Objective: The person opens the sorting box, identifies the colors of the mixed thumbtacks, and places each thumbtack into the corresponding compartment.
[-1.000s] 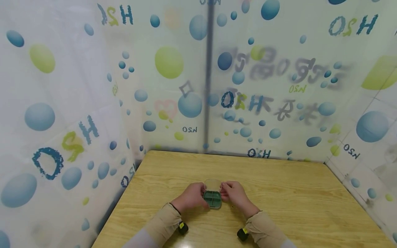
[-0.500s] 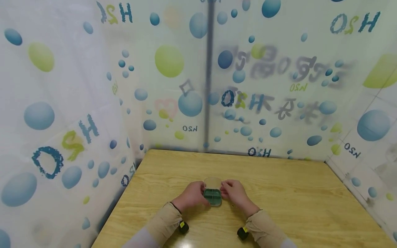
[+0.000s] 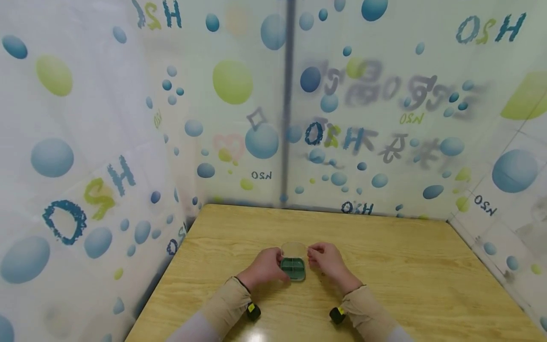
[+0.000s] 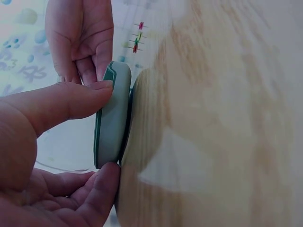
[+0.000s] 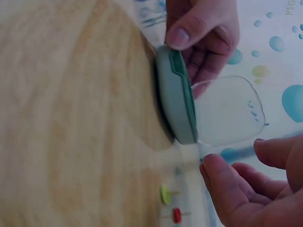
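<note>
A small green pill box (image 3: 293, 269) with four-way dividers sits near the middle of the table, its clear lid (image 3: 294, 250) raised at the far side. My left hand (image 3: 267, 266) grips the box's left side; in the left wrist view, the thumb presses one side of the box (image 4: 113, 118) and fingers meet its lower end. My right hand (image 3: 326, 259) is beside the lid's right edge. The right wrist view shows that hand (image 5: 255, 182) with thumb and forefinger apart, nothing between them, close to the clear lid (image 5: 229, 111).
Several tiny coloured pieces with thin pins, among them a yellow one (image 5: 164, 194) and a red one (image 5: 176, 215), lie on the wooden table (image 3: 384, 266) near my right hand. Printed sheeting (image 3: 239, 118) rises behind the table and along its left side.
My right hand's fingers have come away from the lid's right edge and shifted slightly right. The left hand keeps its grip on the pill box, and the lid stays raised.
</note>
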Action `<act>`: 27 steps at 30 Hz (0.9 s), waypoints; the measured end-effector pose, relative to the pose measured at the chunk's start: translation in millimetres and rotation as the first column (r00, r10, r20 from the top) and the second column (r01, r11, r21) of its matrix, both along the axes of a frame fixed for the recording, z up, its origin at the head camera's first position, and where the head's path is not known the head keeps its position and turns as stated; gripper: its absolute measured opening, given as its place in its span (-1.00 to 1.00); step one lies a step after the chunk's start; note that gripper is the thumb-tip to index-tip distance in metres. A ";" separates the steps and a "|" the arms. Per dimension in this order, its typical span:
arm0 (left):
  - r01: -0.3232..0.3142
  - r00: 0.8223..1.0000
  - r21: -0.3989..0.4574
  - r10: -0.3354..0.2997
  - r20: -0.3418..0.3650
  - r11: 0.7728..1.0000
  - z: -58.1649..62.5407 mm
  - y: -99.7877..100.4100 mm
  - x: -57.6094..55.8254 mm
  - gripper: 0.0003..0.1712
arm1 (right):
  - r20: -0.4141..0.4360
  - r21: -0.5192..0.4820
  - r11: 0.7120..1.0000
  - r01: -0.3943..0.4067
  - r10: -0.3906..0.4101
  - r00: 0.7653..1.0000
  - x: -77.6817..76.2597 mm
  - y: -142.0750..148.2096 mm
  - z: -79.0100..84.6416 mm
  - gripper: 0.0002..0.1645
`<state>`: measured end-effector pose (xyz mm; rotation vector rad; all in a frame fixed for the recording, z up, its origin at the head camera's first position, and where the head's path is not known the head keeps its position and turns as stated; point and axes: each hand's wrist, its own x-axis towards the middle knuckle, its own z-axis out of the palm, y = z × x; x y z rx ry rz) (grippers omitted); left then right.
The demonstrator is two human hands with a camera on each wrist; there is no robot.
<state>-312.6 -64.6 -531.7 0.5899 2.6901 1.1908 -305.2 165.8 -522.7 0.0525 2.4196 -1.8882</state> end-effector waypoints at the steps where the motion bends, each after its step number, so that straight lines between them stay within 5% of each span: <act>1: 0.004 1.000 0.008 -0.004 0.005 1.000 0.3 -0.1 0.3 -0.36 | -0.005 0.004 1.000 0.006 -0.006 1.000 -0.7 2.7 1.4 -0.69; 11: 0.004 0.999 0.063 -0.007 0.039 0.998 2.2 -1.6 0.2 -0.42 | -0.007 0.053 0.998 0.042 -0.042 0.999 -9.4 24.0 13.4 -0.65; 16: -0.035 0.998 0.056 0.032 0.048 0.998 2.2 -2.0 -1.0 -0.02 | -0.016 0.088 0.994 0.063 -0.062 0.998 -11.4 31.0 14.4 -0.65; 27: -0.039 0.999 0.082 0.037 0.032 0.996 -0.8 -3.6 -1.1 -0.32 | 0.020 0.047 0.997 0.056 -0.057 0.998 -13.2 39.2 14.7 -0.61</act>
